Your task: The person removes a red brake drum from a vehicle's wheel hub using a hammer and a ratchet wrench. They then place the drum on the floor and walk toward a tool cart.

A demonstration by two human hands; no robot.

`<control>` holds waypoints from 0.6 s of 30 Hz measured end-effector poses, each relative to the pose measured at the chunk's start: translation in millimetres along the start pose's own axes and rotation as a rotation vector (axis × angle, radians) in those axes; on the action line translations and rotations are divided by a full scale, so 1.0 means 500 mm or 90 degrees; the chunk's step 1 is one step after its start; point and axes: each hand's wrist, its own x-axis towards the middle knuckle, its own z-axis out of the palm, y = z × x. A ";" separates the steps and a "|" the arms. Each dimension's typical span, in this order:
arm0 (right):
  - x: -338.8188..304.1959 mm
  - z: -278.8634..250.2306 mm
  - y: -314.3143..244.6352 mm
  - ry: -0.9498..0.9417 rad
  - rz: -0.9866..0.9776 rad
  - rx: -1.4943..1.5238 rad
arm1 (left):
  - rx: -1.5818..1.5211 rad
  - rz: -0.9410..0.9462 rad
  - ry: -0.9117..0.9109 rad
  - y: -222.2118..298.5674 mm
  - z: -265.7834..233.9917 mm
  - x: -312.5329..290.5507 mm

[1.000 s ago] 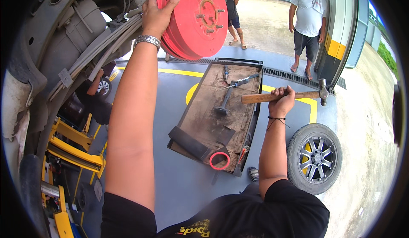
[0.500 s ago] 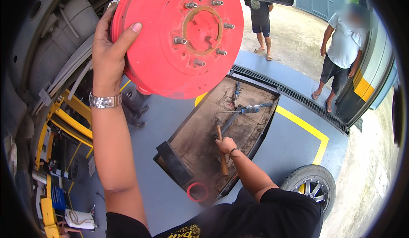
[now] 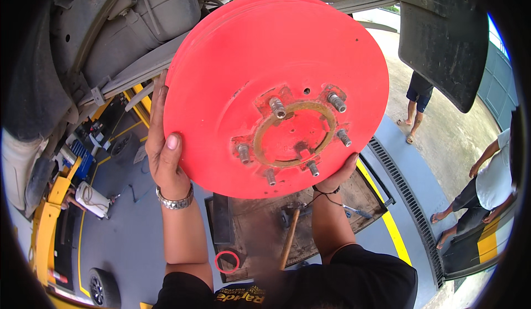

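A large red brake drum [image 3: 221, 104] with several threaded studs around its centre hole is held up under the raised vehicle. My left hand [image 3: 168, 157], with a metal watch at the wrist, grips its left rim, thumb on the face. At the lower right rim is my right hand [image 3: 344, 174], its fingers mostly hidden behind the drum. Below, a wooden-handled hammer [image 3: 289, 240] rests in a shallow, dirty tray [image 3: 251, 220]. A red ring [image 3: 227, 261] lies by the tray's near left corner.
Vehicle underbody parts [image 3: 166, 10] hang close at the upper left, and a black mud flap [image 3: 442, 43] at the upper right. Two people stand at the right beyond a floor grate [image 3: 406, 198]. A wheel [image 3: 104, 287] lies at the lower left, near yellow lift parts [image 3: 47, 226].
My right hand has let go of the hammer, now in the tray, and taken hold of the brake drum. The drum sits more central in view, and the whole view has shifted.
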 end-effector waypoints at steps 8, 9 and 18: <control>0.003 0.010 0.000 0.083 0.036 0.103 | -0.071 -0.040 0.135 0.007 -0.002 0.001; 0.000 0.018 0.001 0.087 0.036 0.119 | 0.000 -0.043 0.114 0.026 0.008 0.018; 0.084 -0.023 -0.077 0.019 -0.076 -0.245 | -0.024 -0.016 0.150 0.002 0.024 -0.065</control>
